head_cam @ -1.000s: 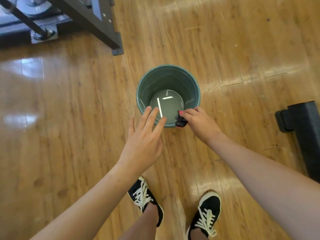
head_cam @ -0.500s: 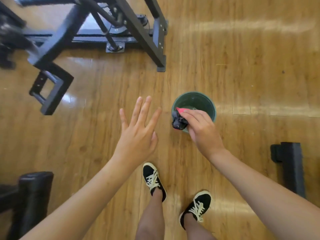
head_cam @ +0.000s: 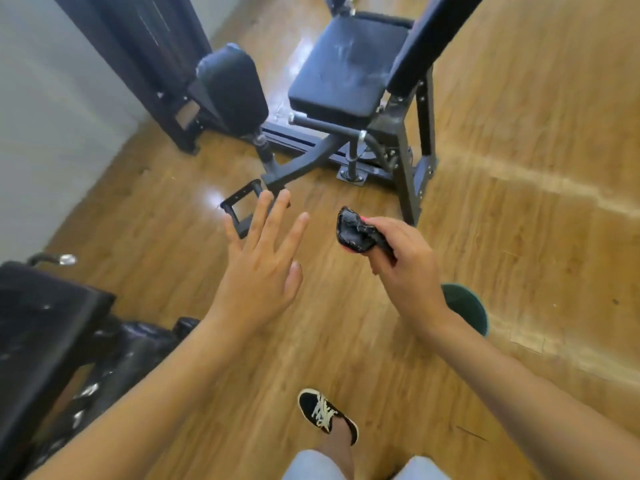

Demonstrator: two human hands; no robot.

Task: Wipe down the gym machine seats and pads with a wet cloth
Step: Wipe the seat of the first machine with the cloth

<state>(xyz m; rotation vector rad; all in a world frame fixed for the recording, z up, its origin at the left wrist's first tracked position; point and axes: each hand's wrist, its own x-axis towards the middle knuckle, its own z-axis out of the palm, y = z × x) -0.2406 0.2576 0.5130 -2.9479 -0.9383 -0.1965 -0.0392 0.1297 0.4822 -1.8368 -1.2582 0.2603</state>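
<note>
Pinches a wadded black cloth (head_cam: pixel 355 232) in the right hand (head_cam: pixel 405 268), centre of frame, fingers curled round it. Looks wet and glossy; bunched tight, probably to keep drips off the floor. Spreads the left hand (head_cam: pixel 258 268) flat just left of it, fingers wide, holding nothing, likely for balance. Stands with the green bucket (head_cam: pixel 467 306) on the wood floor, half hidden under the right wrist, right of centre. Faces the black seat (head_cam: pixel 343 71) at upper centre, streaked pale, with the back pad (head_cam: pixel 426 36) slanting at upper right and the roller pad (head_cam: pixel 232 88) towards upper left. Shows another dark pad (head_cam: pixel 41 323) at lower left. Probably heads for the seat next.
</note>
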